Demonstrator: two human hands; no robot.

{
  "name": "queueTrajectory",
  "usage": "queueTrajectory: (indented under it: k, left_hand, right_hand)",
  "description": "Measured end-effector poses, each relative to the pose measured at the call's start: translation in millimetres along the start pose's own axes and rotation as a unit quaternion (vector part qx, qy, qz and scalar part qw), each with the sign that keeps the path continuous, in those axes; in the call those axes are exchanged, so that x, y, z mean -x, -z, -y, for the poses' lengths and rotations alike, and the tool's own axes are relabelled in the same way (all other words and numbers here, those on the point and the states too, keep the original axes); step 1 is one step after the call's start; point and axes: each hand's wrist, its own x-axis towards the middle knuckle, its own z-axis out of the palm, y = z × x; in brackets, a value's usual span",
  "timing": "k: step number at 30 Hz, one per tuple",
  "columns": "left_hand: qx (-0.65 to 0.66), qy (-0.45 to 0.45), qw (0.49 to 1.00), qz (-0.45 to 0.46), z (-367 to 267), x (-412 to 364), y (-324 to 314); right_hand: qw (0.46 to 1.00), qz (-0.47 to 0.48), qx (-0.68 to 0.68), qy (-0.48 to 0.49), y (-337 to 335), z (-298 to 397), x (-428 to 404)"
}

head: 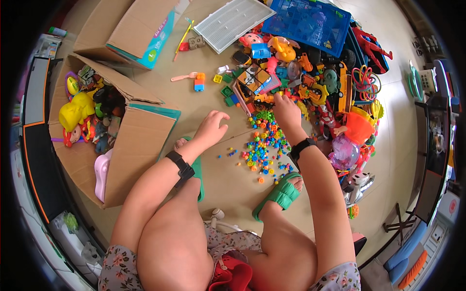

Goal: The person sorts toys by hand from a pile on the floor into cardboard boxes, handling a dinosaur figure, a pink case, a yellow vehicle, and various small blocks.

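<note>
My left hand (212,128) hovers over the floor with thumb and fingers apart, holding nothing. My right hand (287,112) reaches to the near edge of a toy heap, its fingertips pointing down. Beside those fingertips lies a yellow toy construction truck (263,102); whether they grip anything is hidden. Under and in front of the right hand, many small coloured plastic beads (260,149) are scattered. Just beyond are a square picture puzzle (255,79), green plastic blocks (226,91) and a yellow toy banana (320,95).
An open cardboard box (145,127) of toys stands at left, a second cardboard box (127,29) behind it. A blue plastic basket (309,25) and white plastic grid tray (233,23) lie at the back. A toy fork (184,76) and stacked blocks (199,82) rest mid-floor.
</note>
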Motion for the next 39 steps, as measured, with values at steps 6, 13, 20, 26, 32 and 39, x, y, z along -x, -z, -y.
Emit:
queueTrajectory:
  k: [6, 13, 20, 26, 32, 39]
  left_hand:
    - [0.233, 0.097, 0.965, 0.068, -3, -5, -10]
    - [0.489, 0.201, 0.839, 0.126, -42, -7, -3]
    - [0.551, 0.107, 0.814, 0.152, -35, -5, -2]
    - [0.513, 0.051, 0.85, 0.105, -40, -4, -3]
    - [0.454, -0.01, 0.887, 0.082, -41, -8, -2]
    - [0.445, -0.036, 0.891, 0.087, -48, -9, 3]
  right_hand:
    - [0.953, 0.057, -0.253, -0.154, -3, 10, 35]
    - [0.741, 0.141, -0.619, -0.218, -11, 32, 57]
    - [0.802, 0.078, -0.577, -0.135, -2, 54, 66]
    - [0.636, 0.12, -0.734, -0.208, -8, 41, 63]
    - [0.581, 0.123, -0.771, -0.229, -7, 39, 62]
    - [0.471, 0.234, -0.811, -0.259, 7, 40, 51]
